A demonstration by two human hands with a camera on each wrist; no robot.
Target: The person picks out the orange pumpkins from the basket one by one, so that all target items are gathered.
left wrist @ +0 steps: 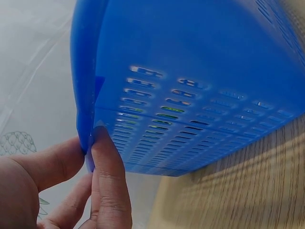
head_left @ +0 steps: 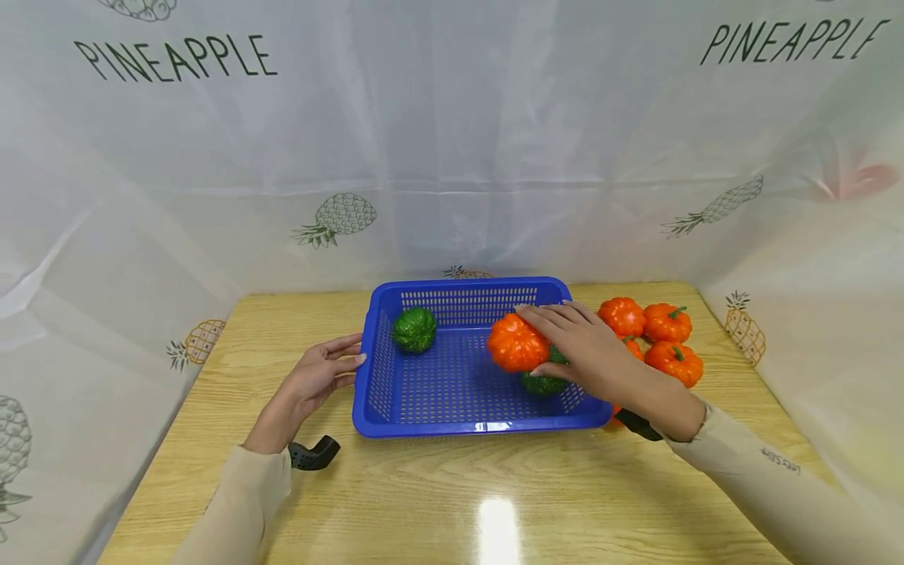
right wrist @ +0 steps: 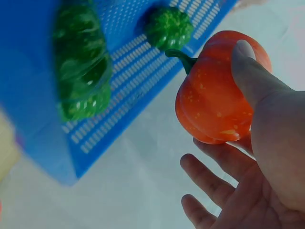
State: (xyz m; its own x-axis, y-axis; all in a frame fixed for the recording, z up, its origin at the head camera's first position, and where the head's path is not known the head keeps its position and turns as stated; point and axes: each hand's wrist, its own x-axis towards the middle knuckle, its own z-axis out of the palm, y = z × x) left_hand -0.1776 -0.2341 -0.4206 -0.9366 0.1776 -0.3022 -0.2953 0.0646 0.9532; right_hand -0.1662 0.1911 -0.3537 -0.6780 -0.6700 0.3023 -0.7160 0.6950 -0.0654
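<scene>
A blue plastic basket [head_left: 431,429] with slotted walls sits on the wooden table. My left hand [head_left: 321,377] pinches its left rim between thumb and fingers, plain in the left wrist view. Over the basket's right half, my right hand [head_left: 593,349] holds a small orange pumpkin [head_left: 517,343] with a green stem [right wrist: 183,59]. Inside the basket, a ribbed dark green pumpkin [head_left: 414,329] lies at the left. More green [head_left: 542,384] shows at the right end, partly hidden under the right hand; the right wrist view shows green produce [right wrist: 82,64] against that wall.
Several orange pumpkins [head_left: 668,322] cluster on the table [head_left: 395,502] right of the basket, some partly behind the right hand and wrist. A white curtain [head_left: 452,157] printed with pineapples hangs behind and along both sides. Black wrist-worn devices [head_left: 314,453] show at both cuffs.
</scene>
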